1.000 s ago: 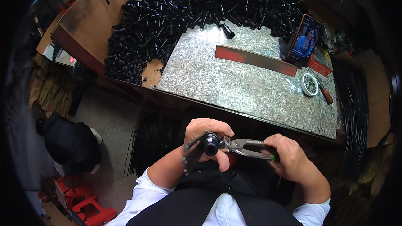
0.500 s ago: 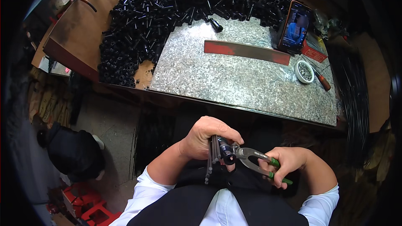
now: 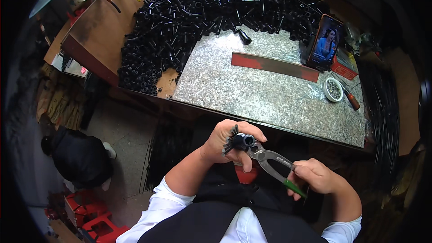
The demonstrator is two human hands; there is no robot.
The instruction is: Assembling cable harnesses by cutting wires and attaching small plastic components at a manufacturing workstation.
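just right of the black tube [image 3: 240,139], the head of the pliers [image 3: 261,154] sits against or very near the tube's open end; contact is too small to be sure of. your left grip is closed: the left hand [image 3: 224,131] curls round the tube and the thin dark rods [image 3: 228,147] fanned out left of it, with your thumb lying just below it. your right hand [image 3: 316,175], well to the right of the tube, is wrapped round the pliers with the handles parted. whether their bite has caught anything you cannot tell from here.

a squeeze off line could let the pliers skid and score the tube, or nip your thumb or forefinger, since both lie so close to it. a looser left grip could let the tube twist, or the rods slide away from it.

the tube itself looks glossy and hollow, its round mouth facing up towards you, with a paler ring at the rim. the rods look slim and dull, splayed unevenly. beyond the tube lies the speckled tabletop [image 3: 234,90], and farther beyond is a heap of black parts [image 3: 198,15].
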